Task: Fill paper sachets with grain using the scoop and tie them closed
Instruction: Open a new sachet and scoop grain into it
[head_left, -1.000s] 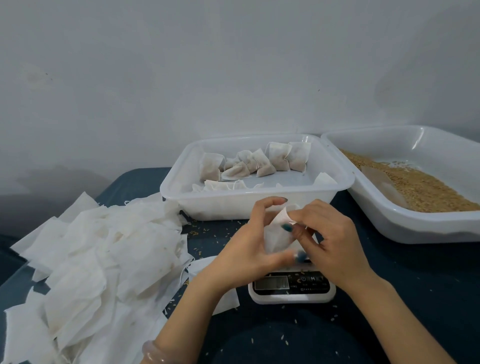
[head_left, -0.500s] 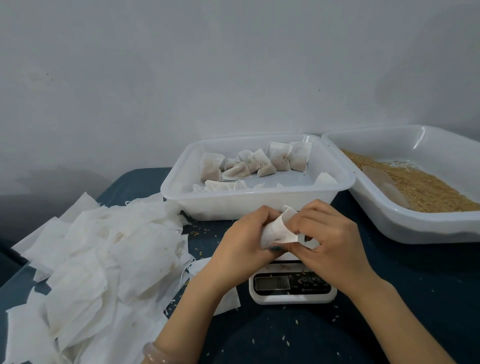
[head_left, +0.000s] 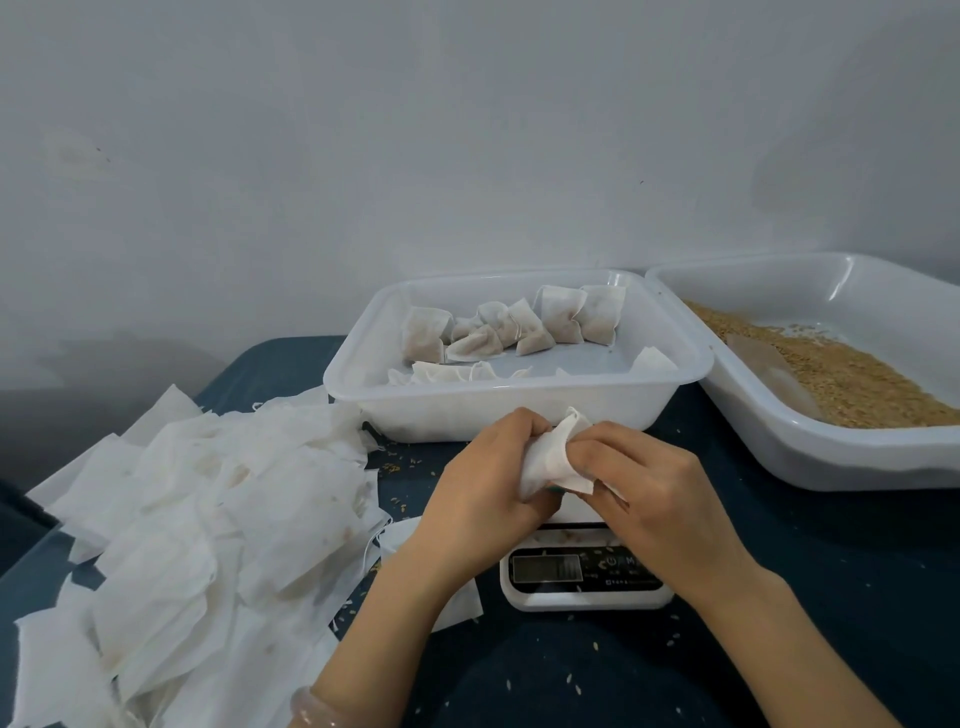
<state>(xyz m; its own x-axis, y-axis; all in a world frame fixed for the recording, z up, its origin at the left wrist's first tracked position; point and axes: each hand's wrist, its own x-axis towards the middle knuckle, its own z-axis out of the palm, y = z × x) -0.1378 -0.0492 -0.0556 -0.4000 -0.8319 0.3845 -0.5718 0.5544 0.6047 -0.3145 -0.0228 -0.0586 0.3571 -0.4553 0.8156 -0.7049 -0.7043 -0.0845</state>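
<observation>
Both hands hold one white paper sachet (head_left: 553, 457) above the small digital scale (head_left: 582, 574). My left hand (head_left: 485, 483) grips its left side with curled fingers. My right hand (head_left: 644, 483) pinches its right side, and the sachet's gathered top pokes up between them. A pile of empty flat sachets (head_left: 197, 519) covers the table's left. Several filled, tied sachets (head_left: 514, 327) lie in the middle white tub (head_left: 519, 405). Brown grain (head_left: 852, 379) fills the right white tub (head_left: 831, 457), with a translucent scoop (head_left: 769, 374) lying in it.
A dark blue cloth (head_left: 831, 571) covers the table, sprinkled with loose grains around the scale. A plain white wall (head_left: 467, 156) stands right behind the tubs. A pale bangle (head_left: 311, 709) sits on my left wrist.
My hands have closed in on the sachet and drawn together. The left fingers, raised a second ago, now curl around it, and the sachet is squeezed into a narrower shape.
</observation>
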